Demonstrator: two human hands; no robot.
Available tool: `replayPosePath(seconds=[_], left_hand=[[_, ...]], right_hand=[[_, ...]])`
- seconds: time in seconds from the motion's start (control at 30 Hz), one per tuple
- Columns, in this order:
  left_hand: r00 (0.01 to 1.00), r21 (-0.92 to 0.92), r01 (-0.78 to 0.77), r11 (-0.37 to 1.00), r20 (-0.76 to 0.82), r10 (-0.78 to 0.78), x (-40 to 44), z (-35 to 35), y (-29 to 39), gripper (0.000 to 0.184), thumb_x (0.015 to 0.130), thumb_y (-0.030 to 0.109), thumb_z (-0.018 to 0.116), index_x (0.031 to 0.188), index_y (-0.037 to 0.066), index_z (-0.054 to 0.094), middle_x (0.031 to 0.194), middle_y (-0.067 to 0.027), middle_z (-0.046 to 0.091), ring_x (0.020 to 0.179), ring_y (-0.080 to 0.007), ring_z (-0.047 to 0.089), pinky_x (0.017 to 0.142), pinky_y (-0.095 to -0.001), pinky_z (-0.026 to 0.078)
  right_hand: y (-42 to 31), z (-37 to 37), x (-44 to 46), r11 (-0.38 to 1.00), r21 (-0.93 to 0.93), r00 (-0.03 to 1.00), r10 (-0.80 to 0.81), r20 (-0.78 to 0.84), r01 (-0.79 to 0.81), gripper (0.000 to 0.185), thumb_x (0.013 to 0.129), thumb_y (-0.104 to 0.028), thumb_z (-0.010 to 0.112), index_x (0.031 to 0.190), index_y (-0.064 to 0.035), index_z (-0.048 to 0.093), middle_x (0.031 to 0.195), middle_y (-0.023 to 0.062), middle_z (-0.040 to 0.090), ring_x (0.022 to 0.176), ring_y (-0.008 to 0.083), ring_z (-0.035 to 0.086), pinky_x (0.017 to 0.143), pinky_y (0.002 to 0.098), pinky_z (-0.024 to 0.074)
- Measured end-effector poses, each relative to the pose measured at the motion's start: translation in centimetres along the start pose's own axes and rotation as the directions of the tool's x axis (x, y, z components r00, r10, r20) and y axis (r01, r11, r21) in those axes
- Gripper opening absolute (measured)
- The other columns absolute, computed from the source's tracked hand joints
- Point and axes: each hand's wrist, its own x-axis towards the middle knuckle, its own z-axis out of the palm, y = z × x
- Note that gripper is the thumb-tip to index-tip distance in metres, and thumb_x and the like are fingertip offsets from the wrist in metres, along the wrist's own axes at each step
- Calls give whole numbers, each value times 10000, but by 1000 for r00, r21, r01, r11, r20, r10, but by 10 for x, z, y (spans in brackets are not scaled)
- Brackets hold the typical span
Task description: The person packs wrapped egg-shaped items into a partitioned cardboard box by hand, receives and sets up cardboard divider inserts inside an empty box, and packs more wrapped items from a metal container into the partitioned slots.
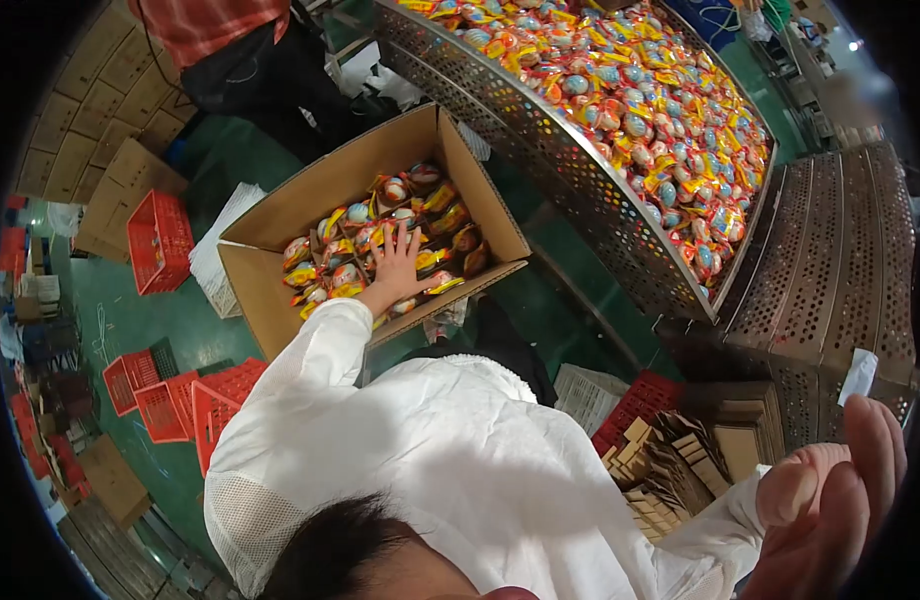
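Note:
My left hand (395,268) lies with fingers spread on top of wrapped round sweets or eggs (358,213) inside a cardboard box (365,160). The pieces have clear, red and yellow wrappers and sit in rows, with thin dividers partly showing between some of them. The box flaps stand up around them. My right hand (830,490) is raised close to the camera at the lower right, away from the box. Its fingers are loosely bent and apart, and no object shows in them.
A perforated metal bin (540,130) heaped with wrapped pieces (630,95) stands at the upper right. Red crates (160,240) are on the green floor at left. Cardboard dividers (690,455) stack at lower right. Another person (215,30) stands beyond the box.

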Motion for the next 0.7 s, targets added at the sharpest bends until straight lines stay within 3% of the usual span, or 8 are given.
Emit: replayPosePath(seconds=[0.23,0.33,0.4,0.47,0.53,0.6,0.63,0.7], left_hand=[[1000,97,5,995,19,-7,-1,0,2,1071,663,781,423,1420,102,89,1472,-168,-7,1332,-422,-42,990,-645,46],[998,41,-19,999,-59,21,2,9,0,1074,672,774,423,1419,87,70,1473,-165,-23,1339,-406,-15,1004,-630,71],[999,75,-13,997,-51,17,4,10,2,1080,675,775,420,1417,79,57,1473,-167,-14,1336,-413,0,1004,-628,68],[999,121,-7,993,32,3,4,3,5,1087,674,773,423,1415,68,56,1469,-178,2,1329,-429,2,996,-634,62],[997,130,9,991,79,-20,2,-4,7,1091,674,767,430,1415,67,41,1469,-176,-7,1330,-426,-17,996,-634,51],[995,122,9,993,96,-21,1,-5,9,1091,677,761,437,1415,68,30,1470,-173,-14,1330,-425,-28,996,-634,47],[992,119,25,993,116,-39,2,-8,9,1092,679,754,443,1415,68,20,1471,-169,-21,1330,-425,-39,996,-634,43],[993,103,20,994,114,-31,2,-11,11,1090,680,748,449,1416,72,14,1472,-165,-27,1330,-425,-44,996,-636,47]], right_hand=[[-14,-33,-35,999,-11,995,45,91,-44,438,959,-335,257,1131,57,351,911,220,503,622,259,625,452,228,560],[-40,-49,-44,939,-132,948,319,1,-316,348,917,-318,422,1069,-5,410,883,152,569,688,251,579,534,262,504],[-64,-52,-38,762,-231,797,577,-179,-604,237,898,-257,511,955,-34,455,843,113,604,689,224,560,556,286,470],[-70,-109,-52,733,-251,677,680,281,-632,324,870,-135,526,1132,-17,375,988,180,565,888,281,560,730,349,474],[-66,-129,-61,709,-273,546,686,481,-650,420,857,-74,534,1220,-9,336,1061,214,545,987,310,559,817,380,476],[-39,-121,-76,930,-63,847,356,395,-362,381,894,-149,456,1216,-8,311,1012,212,525,837,278,585,670,312,507],[-23,-112,-82,985,26,938,154,309,-171,370,912,-186,418,1214,-8,298,988,211,515,762,262,598,596,278,522],[-12,-101,-80,980,121,977,-174,124,159,367,940,-242,360,1211,-8,279,952,209,500,649,238,617,486,227,546]])
